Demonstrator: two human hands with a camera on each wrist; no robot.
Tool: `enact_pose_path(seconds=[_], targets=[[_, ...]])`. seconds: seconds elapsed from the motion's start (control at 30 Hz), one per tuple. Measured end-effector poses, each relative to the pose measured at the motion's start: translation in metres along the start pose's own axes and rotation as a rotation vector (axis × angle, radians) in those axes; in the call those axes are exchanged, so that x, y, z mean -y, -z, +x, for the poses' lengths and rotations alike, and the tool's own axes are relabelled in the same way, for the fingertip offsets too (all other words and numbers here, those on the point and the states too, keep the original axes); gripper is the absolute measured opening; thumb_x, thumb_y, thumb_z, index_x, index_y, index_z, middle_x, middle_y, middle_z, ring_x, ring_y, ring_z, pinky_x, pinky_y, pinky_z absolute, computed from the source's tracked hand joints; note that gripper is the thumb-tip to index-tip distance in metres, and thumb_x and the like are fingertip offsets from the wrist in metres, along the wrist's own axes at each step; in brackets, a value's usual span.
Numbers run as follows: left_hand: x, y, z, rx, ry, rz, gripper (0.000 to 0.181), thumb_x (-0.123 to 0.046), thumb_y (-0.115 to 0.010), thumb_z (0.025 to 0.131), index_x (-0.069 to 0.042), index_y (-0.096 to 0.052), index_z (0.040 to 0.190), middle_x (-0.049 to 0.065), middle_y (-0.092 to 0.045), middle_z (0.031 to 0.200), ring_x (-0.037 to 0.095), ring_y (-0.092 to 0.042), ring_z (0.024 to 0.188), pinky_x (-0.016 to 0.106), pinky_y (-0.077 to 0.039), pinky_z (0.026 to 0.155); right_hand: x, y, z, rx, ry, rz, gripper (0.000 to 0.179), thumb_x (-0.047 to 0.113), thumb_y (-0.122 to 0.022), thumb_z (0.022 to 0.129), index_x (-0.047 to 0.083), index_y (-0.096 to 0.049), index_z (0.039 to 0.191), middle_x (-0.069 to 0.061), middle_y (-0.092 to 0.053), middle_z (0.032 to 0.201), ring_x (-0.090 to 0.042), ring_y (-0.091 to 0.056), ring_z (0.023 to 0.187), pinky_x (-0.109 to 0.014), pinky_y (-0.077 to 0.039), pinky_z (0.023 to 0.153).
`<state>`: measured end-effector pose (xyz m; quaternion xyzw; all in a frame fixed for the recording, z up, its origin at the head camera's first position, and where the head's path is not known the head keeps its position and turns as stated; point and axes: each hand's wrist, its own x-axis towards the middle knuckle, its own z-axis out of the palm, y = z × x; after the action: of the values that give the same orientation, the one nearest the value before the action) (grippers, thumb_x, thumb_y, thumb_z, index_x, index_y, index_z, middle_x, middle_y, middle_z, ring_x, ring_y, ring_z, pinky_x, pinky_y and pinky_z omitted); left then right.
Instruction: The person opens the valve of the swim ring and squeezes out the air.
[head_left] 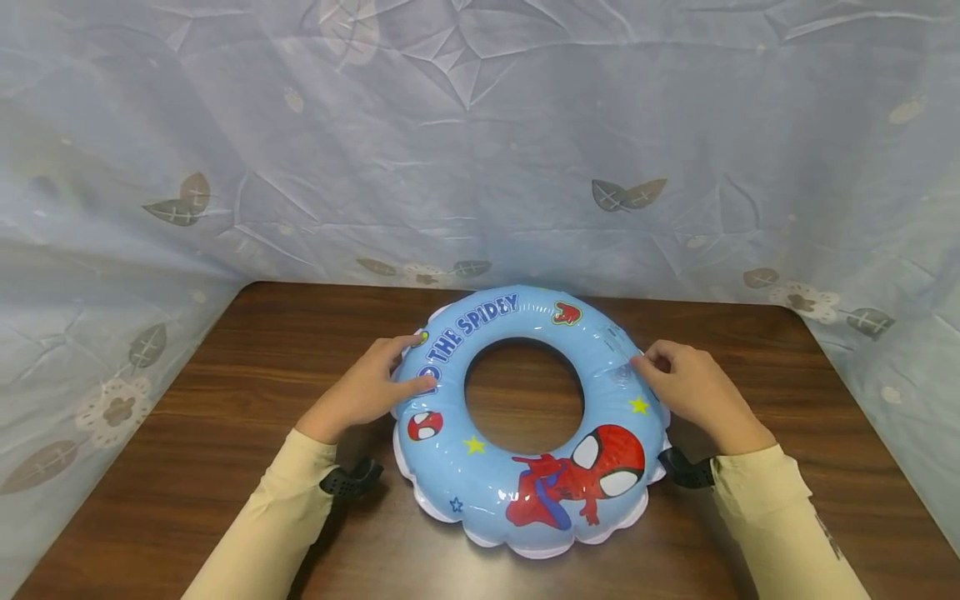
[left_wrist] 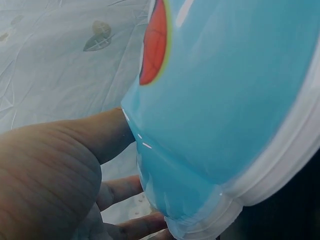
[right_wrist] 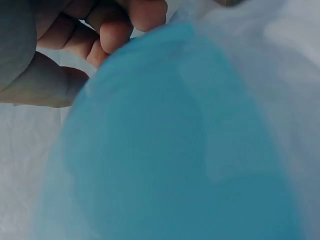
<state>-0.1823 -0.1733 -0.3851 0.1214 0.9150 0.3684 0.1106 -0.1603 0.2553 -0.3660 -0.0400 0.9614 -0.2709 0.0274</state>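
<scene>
An inflated light-blue swim ring (head_left: 480, 483), printed with red-and-blue cartoon figures, stars and lettering, lies on the brown wooden table. At its left side my left hand (head_left: 371, 383) grips it, the thumb on top and the other fingers around the outer edge. The left wrist view has this left hand (left_wrist: 55, 175) close up, with the ring's vinyl (left_wrist: 210, 110) creased by the thumb. My right hand (head_left: 686, 383) holds the right side near a clear round valve (head_left: 624, 374), its fingers bent. In the right wrist view, the right hand's fingertips (right_wrist: 112, 35) meet the blue vinyl; their undersides are hidden.
Bare wood of the tabletop (head_left: 225, 400) extends on both sides of the ring. A pale blue curtain (head_left: 465, 167) with leaf prints hangs behind the table and along its sides. Black straps (head_left: 352, 479) sit at both wrists, below cream sleeves.
</scene>
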Motion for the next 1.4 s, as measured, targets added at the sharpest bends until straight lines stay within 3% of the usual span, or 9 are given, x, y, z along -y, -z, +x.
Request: enact_pose_path(seconds=[0.17,0.3,0.4,0.5,0.6,0.8,1.03,1.23,1.4], targets=[[0.0,0.0,0.0,-0.012,-0.02,0.028,0.08,-0.045,-0.072,0.096,-0.009,-0.039,0.159,0.025,-0.039,0.154,0.044,-0.048,0.136,0.059,-0.05,0.102,0.001,0.003,-0.002,0.011,0.027,-0.029,0.034,0.038,-0.065,0.101,0.004,-0.067,0.103,-0.006,-0.059,0.078,-0.022,-0.054,0.072,-0.033,-0.046,0.059],[-0.004,0.003,-0.003,-0.022,-0.06,0.132,0.087,-0.056,-0.073,0.091,-0.011,-0.041,0.158,0.024,-0.034,0.159,0.045,-0.037,0.142,0.065,-0.048,0.102,0.008,0.009,-0.009,0.067,0.062,-0.081,0.059,0.051,-0.071,0.094,-0.002,-0.063,0.12,-0.012,-0.064,0.096,-0.026,-0.058,0.085,-0.041,-0.055,0.07],[-0.01,0.006,-0.008,0.033,-0.076,0.199,0.098,-0.067,-0.075,0.083,-0.017,-0.04,0.16,0.022,-0.026,0.166,0.047,-0.027,0.148,0.069,-0.045,0.103,0.012,0.012,-0.014,0.146,0.077,-0.105,0.089,0.061,-0.074,0.087,-0.009,-0.053,0.139,-0.023,-0.061,0.121,-0.034,-0.061,0.102,-0.053,-0.058,0.084],[-0.016,0.007,-0.013,0.124,-0.06,0.219,0.108,-0.074,-0.077,0.076,-0.025,-0.035,0.163,0.019,-0.017,0.17,0.047,-0.022,0.152,0.07,-0.042,0.105,0.014,0.012,-0.017,0.209,0.073,-0.115,0.103,0.065,-0.075,0.084,-0.01,-0.044,0.148,-0.029,-0.053,0.137,-0.041,-0.059,0.114,-0.06,-0.055,0.09],[-0.018,0.007,-0.016,0.169,-0.052,0.216,0.113,-0.075,-0.078,0.074,-0.026,-0.031,0.164,0.017,-0.011,0.172,0.047,-0.02,0.154,0.07,-0.04,0.107,0.015,0.011,-0.018,0.225,0.067,-0.122,0.105,0.065,-0.075,0.084,-0.01,-0.042,0.15,-0.03,-0.049,0.142,-0.043,-0.058,0.119,-0.061,-0.055,0.092],[-0.012,0.002,-0.007,0.165,-0.097,0.17,0.114,-0.068,-0.08,0.077,-0.023,-0.026,0.166,0.017,-0.007,0.173,0.046,-0.016,0.155,0.068,-0.037,0.111,0.012,0.008,-0.015,0.24,0.052,-0.087,0.104,0.057,-0.078,0.085,-0.013,-0.037,0.151,-0.034,-0.044,0.143,-0.049,-0.054,0.12,-0.06,-0.057,0.088],[-0.002,-0.008,0.011,0.117,-0.148,0.09,0.106,-0.06,-0.082,0.082,-0.021,-0.028,0.165,0.016,-0.006,0.173,0.046,-0.015,0.156,0.067,-0.035,0.113,0.006,-0.002,-0.009,0.215,0.039,-0.067,0.102,0.051,-0.075,0.09,-0.013,-0.029,0.154,-0.036,-0.038,0.147,-0.054,-0.047,0.128,-0.064,-0.052,0.094],[-0.001,-0.012,0.02,0.062,-0.153,0.122,0.102,-0.062,-0.08,0.082,-0.024,-0.032,0.164,0.015,-0.007,0.173,0.046,-0.017,0.155,0.068,-0.035,0.113,0.0,-0.012,-0.003,0.181,0.056,-0.095,0.097,0.049,-0.068,0.096,-0.011,-0.023,0.158,-0.035,-0.032,0.154,-0.054,-0.042,0.136,-0.066,-0.046,0.101],[0.0,-0.01,0.022,0.055,-0.157,0.132,0.1,-0.064,-0.078,0.083,-0.026,-0.033,0.164,0.014,-0.008,0.173,0.046,-0.018,0.155,0.067,-0.035,0.112,-0.002,-0.012,-0.002,0.163,0.081,-0.109,0.096,0.051,-0.064,0.098,-0.01,-0.022,0.159,-0.035,-0.029,0.157,-0.055,-0.038,0.139,-0.068,-0.041,0.105]])
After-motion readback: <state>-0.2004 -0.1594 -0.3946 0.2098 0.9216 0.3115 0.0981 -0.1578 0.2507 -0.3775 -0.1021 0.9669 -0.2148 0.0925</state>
